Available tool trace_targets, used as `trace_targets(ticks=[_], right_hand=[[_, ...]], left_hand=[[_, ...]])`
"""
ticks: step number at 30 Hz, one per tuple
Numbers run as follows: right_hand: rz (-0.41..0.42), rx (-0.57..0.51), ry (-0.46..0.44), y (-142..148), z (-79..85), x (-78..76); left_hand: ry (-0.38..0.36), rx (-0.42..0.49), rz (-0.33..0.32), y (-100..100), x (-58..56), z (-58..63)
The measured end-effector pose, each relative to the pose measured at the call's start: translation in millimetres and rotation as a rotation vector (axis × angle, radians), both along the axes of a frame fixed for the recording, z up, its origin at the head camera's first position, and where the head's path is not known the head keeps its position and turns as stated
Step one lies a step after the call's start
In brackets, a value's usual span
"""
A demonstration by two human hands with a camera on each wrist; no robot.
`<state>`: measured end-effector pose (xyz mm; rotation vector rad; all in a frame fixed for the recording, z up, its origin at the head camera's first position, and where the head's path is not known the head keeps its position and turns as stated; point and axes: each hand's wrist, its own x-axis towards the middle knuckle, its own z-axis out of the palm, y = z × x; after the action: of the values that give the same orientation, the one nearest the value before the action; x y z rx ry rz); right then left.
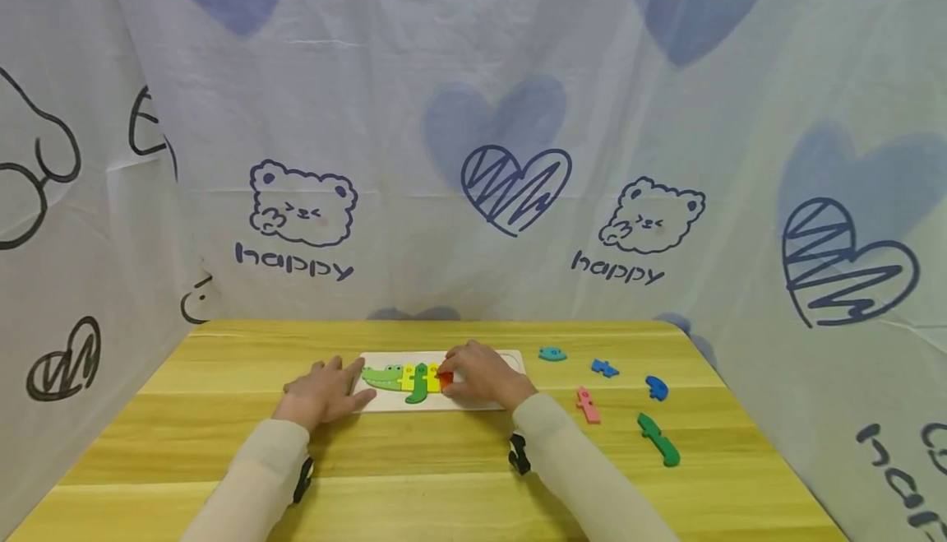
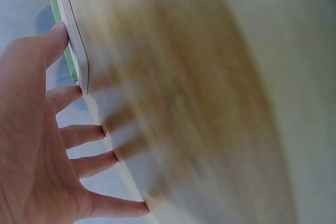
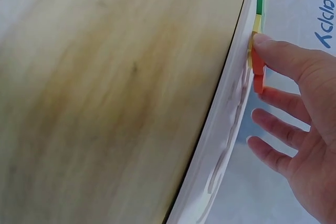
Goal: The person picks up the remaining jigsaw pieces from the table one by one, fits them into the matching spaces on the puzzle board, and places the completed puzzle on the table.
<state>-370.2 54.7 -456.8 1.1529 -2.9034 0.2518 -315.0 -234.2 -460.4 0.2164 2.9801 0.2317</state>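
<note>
A pale wooden puzzle board (image 1: 466, 405) lies near the back of the table, bearing a green crocodile head (image 1: 382, 379), yellow pieces (image 1: 408, 377) and a green leg piece (image 1: 418, 390). My left hand (image 1: 320, 394) steadies the board's left end with fingers spread; in the left wrist view the thumb (image 2: 59, 40) touches its edge and the other fingertips meet the tabletop. Thumb and index finger of my right hand (image 1: 484, 373) pinch a red-orange puzzle piece (image 3: 258, 69) over the board, right beside a yellow one. The right hand partly hides the board's right half.
Loose pieces lie right of the board: a teal one (image 1: 552, 354), a small blue one (image 1: 605, 368), a curved blue one (image 1: 656, 387), a pink one (image 1: 588, 405) and a long green one (image 1: 658, 440). A printed curtain (image 1: 414, 279) hangs behind the wooden table (image 1: 414, 476).
</note>
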Motion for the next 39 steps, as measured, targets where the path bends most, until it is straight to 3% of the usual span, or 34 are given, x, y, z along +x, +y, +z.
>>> trace_targets(ticks=[21, 39], right_hand=[[0.033, 0.019, -0.020, 0.1, -5.9, -3.6], [0.075, -0.039, -0.037, 2.0, -6.6, -6.5]], left_hand=[[0.000, -0.008, 0.005, 0.9, 1.0, 1.6], [0.001, -0.010, 0.006, -1.0, -1.3, -2.8]])
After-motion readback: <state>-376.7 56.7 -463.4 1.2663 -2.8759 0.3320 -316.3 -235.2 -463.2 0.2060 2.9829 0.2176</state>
